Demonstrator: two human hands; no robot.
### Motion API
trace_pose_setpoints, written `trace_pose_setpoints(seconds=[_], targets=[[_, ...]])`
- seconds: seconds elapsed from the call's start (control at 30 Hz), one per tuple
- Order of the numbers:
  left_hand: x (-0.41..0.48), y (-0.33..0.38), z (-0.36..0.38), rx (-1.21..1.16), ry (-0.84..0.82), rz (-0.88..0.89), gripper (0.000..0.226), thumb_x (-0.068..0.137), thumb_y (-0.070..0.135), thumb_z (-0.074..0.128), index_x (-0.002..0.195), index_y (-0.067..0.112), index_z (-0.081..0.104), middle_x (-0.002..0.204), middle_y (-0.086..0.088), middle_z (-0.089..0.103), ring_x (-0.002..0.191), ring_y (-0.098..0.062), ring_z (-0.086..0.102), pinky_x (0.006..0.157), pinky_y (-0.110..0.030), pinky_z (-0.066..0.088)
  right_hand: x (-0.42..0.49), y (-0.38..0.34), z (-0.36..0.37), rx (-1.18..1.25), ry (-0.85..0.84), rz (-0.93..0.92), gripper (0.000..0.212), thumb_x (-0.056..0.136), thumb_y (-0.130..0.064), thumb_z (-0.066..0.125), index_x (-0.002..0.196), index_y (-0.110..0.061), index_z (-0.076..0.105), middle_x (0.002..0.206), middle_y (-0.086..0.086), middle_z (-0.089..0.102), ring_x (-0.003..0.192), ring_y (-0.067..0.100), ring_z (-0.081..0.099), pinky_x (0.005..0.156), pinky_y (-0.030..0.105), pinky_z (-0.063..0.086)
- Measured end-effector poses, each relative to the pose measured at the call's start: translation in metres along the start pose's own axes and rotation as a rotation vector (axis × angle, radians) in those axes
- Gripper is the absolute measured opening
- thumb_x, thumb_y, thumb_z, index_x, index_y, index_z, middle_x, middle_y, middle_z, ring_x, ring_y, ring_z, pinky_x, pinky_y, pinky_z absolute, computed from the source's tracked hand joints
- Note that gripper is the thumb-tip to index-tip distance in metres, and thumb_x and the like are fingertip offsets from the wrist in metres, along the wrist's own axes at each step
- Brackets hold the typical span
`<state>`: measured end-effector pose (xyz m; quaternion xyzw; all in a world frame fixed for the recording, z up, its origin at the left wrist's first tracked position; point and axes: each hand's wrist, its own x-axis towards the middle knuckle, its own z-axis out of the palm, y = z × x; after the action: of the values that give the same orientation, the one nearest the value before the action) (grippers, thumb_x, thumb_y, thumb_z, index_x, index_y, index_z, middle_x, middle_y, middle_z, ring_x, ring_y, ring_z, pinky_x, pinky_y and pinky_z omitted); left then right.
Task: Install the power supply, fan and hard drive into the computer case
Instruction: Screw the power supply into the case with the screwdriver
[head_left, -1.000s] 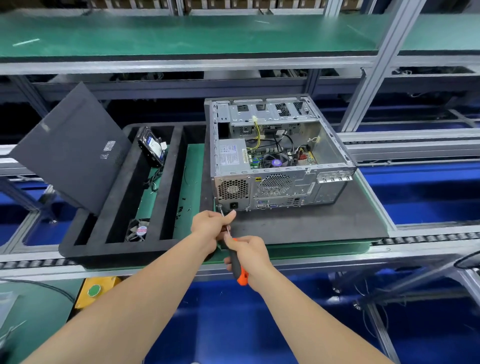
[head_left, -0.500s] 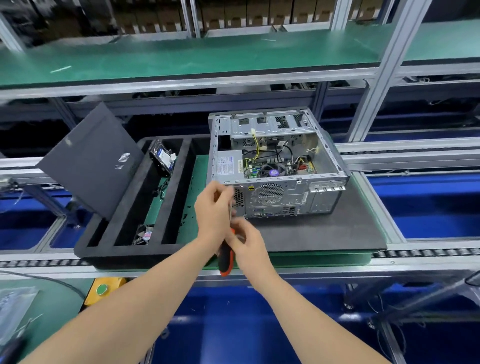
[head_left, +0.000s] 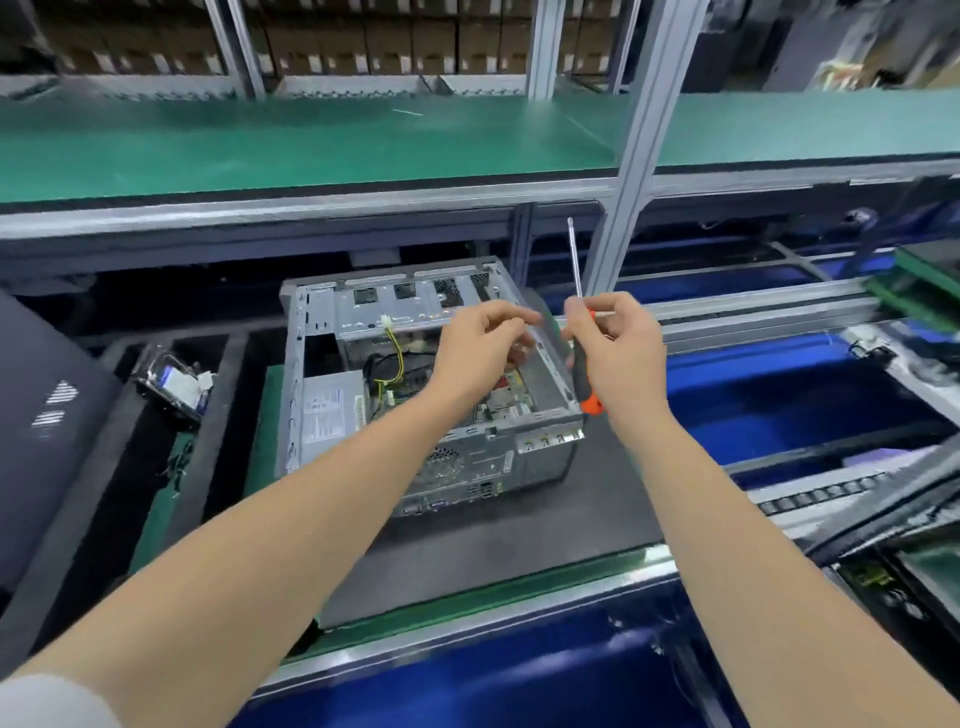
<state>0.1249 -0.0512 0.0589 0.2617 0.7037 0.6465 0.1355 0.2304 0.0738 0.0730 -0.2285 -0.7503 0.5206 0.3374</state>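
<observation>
Case sits open side up on a black mat, rear panel toward the person (head view, the only one). PSU is inside it, near-left corner, label up. Yellow and black wires run from the drive-cage end down toward the board. Right hand is above the case's right wall, fingers wrapped round a screwdriver. Its shaft points straight up and the black-and-orange handle end sticks out below the palm. Left hand hovers over the open interior, just beside the right hand and apart from it. Its fingers are curled, thumb tip close to the forefinger (motion blur, so can't tell whether anything small is pinched there). Left forearm crosses the rear panel and hides part of it. Hard drive is outside the case, tilted in a slot of the black foam tray to the left. Loose wires lie nearer in the same slot. Dark side panel leans at the tray's far left. Green shelf spans above the bench, with an aluminium post rising behind the right hand. Blue bin sits right of the mat, roller track near it.
</observation>
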Motion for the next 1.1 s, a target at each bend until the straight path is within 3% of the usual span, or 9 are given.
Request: trace_pose_setpoints(seconds=[0.1, 0.2, 0.3, 0.43, 0.6, 0.7, 0.77, 0.9, 1.1], targets=[[0.028, -0.013, 0.015, 0.103, -0.023, -0.108, 0.028, 0.096, 0.012, 0.052, 0.095, 0.024, 0.076, 0.084, -0.002, 0.075, 0.07, -0.013, 0.071, 0.068, -0.037, 0.06, 0.039, 0.032, -0.021, -0.103, 0.029, 0.2, 0.019, 0.092, -0.049, 0.064, 0.096, -0.031, 0.067, 0.081, -0.004, 0.075, 0.063, 0.018, 0.072, 0.054, 0.035, 0.054], [0.045, -0.032, 0.021, 0.314, -0.101, -0.162, 0.015, 0.092, 0.027, 0.059, 0.097, 0.028, 0.073, 0.09, 0.006, 0.075, 0.078, -0.011, 0.071, 0.074, -0.033, 0.059, 0.061, 0.077, -0.026, -0.134, -0.018, 0.391, 0.008, 0.093, -0.035, 0.063, 0.095, -0.03, 0.069, 0.09, 0.003, 0.073, 0.064, 0.018, 0.072, 0.059, 0.047, 0.061], [0.051, -0.056, 0.023, 0.547, -0.142, -0.141, 0.011, 0.093, 0.037, 0.06, 0.095, 0.032, 0.07, 0.09, 0.016, 0.069, 0.082, -0.001, 0.065, 0.065, -0.016, 0.046, 0.066, 0.126, -0.016, -0.226, -0.085, 0.475, 0.011, 0.095, -0.025, 0.063, 0.102, -0.024, 0.071, 0.086, 0.0, 0.069, 0.051, 0.009, 0.064, 0.044, 0.019, 0.047], [0.06, -0.079, 0.022, 0.631, -0.083, -0.218, 0.009, 0.095, 0.03, 0.059, 0.093, 0.033, 0.068, 0.082, 0.015, 0.068, 0.072, 0.0, 0.063, 0.058, -0.015, 0.041, 0.06, 0.18, 0.001, -0.321, -0.251, 0.53, 0.026, 0.093, -0.022, 0.07, 0.117, -0.015, 0.074, 0.099, 0.007, 0.074, 0.081, 0.025, 0.066, 0.073, 0.029, 0.048], [0.07, -0.09, 0.014, 0.657, 0.027, -0.334, 0.014, 0.094, 0.025, 0.059, 0.093, 0.03, 0.072, 0.07, 0.014, 0.071, 0.056, 0.004, 0.064, 0.048, -0.003, 0.04, 0.063, 0.203, 0.01, -0.52, -0.358, 0.395, 0.023, 0.085, -0.026, 0.078, 0.103, -0.012, 0.076, 0.103, 0.008, 0.076, 0.102, 0.028, 0.067, 0.081, 0.032, 0.05], [0.072, -0.091, 0.01, 0.638, 0.115, -0.374, 0.019, 0.092, 0.021, 0.058, 0.089, 0.031, 0.074, 0.074, 0.011, 0.074, 0.06, -0.002, 0.069, 0.061, -0.019, 0.057, 0.069, 0.205, 0.012, -0.554, -0.409, 0.35, 0.02, 0.084, -0.026, 0.077, 0.095, -0.011, 0.071, 0.088, 0.006, 0.069, 0.096, 0.03, 0.063, 0.072, 0.031, 0.043], [0.072, -0.09, 0.008, 0.587, 0.176, -0.39, 0.02, 0.091, 0.019, 0.058, 0.085, 0.031, 0.073, 0.073, 0.01, 0.075, 0.06, -0.006, 0.071, 0.063, -0.026, 0.057, 0.073, 0.205, 0.013, -0.561, -0.445, 0.347, 0.021, 0.084, -0.026, 0.076, 0.094, -0.01, 0.067, 0.085, 0.005, 0.065, 0.088, 0.028, 0.059, 0.069, 0.03, 0.041], [0.07, -0.081, -0.002, 0.514, 0.255, -0.398, 0.019, 0.093, 0.016, 0.059, 0.087, 0.024, 0.075, 0.071, 0.007, 0.075, 0.058, -0.01, 0.072, 0.052, -0.021, 0.054, 0.08, 0.208, 0.013, -0.548, -0.493, 0.349, 0.028, 0.082, -0.032, 0.079, 0.094, -0.01, 0.065, 0.085, 0.002, 0.064, 0.085, 0.023, 0.057, 0.069, 0.03, 0.042], [0.064, -0.058, -0.023, 0.445, 0.339, -0.384, 0.019, 0.095, 0.014, 0.056, 0.092, 0.021, 0.074, 0.073, 0.006, 0.076, 0.058, -0.01, 0.069, 0.053, -0.022, 0.054, 0.092, 0.206, 0.014, -0.555, -0.541, 0.34, 0.035, 0.082, -0.041, 0.081, 0.092, -0.015, 0.059, 0.086, -0.003, 0.063, 0.086, 0.021, 0.058, 0.067, 0.032, 0.04]])
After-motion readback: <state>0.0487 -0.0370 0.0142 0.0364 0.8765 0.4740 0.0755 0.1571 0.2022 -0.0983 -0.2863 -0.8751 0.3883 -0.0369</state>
